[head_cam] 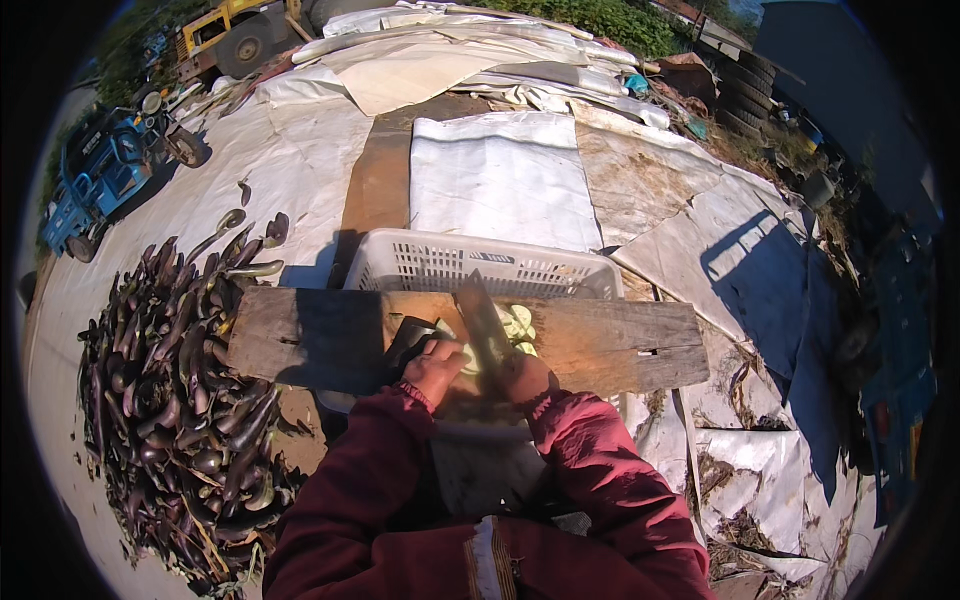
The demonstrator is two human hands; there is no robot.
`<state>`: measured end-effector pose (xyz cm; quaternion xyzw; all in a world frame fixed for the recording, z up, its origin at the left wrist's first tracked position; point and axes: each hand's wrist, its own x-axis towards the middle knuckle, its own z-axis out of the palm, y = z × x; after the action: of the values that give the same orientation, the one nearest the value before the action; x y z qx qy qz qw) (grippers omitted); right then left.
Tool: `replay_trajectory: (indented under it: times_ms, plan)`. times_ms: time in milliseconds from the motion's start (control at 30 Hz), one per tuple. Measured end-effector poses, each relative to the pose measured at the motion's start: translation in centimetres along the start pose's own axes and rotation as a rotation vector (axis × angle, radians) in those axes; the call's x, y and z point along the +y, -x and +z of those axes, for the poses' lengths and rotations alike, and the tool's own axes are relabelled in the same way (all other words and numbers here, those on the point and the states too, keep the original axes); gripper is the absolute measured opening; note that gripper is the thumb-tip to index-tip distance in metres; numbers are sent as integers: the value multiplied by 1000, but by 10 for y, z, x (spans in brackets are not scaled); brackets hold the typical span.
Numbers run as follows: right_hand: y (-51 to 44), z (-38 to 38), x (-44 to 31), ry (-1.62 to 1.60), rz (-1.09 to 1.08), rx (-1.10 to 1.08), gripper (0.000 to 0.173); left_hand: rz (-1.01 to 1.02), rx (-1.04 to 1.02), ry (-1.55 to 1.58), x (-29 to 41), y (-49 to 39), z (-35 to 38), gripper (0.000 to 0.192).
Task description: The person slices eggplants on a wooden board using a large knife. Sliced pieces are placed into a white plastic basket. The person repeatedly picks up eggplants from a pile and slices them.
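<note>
A weathered wooden plank (pixel 615 337) lies across a white plastic crate (pixel 487 262). On it, my left hand (pixel 435 369) holds a dark eggplant (pixel 409 337), with pale cut flesh showing at its right end. My right hand (pixel 525 377) grips a broad-bladed knife (pixel 480 315), whose blade points away from me, close to the left fingers. Pale eggplant slices (pixel 519 322) lie to the right of the blade. The blade is blurred, so whether it touches the flesh is unclear. The crate's inside is mostly hidden by the plank.
A large heap of purple eggplants (pixel 187 390) spreads over the ground at left, close to the plank's end. White sheeting (pixel 495 180) covers the ground ahead. A blue three-wheeled vehicle (pixel 105 176) stands far left, a yellow machine (pixel 232 41) behind, and stacked tyres (pixel 742 94) far right.
</note>
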<state>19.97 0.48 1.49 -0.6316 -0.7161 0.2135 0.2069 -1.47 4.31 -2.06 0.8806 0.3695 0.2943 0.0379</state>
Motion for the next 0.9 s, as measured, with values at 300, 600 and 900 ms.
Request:
replay_trajectory:
  times_ms: [300, 600, 900]
  plan:
    - [33, -35, -15, 40, 105, -41, 34, -97, -18, -23, 3, 1, 11, 27]
    - [-6, 18, 41, -49, -124, -238, 23, -71, -122, 158, -4, 0, 21, 18]
    - [-9, 47, 39, 67, 1, -44, 25, -141, 74, 276, 10, 16, 1, 29]
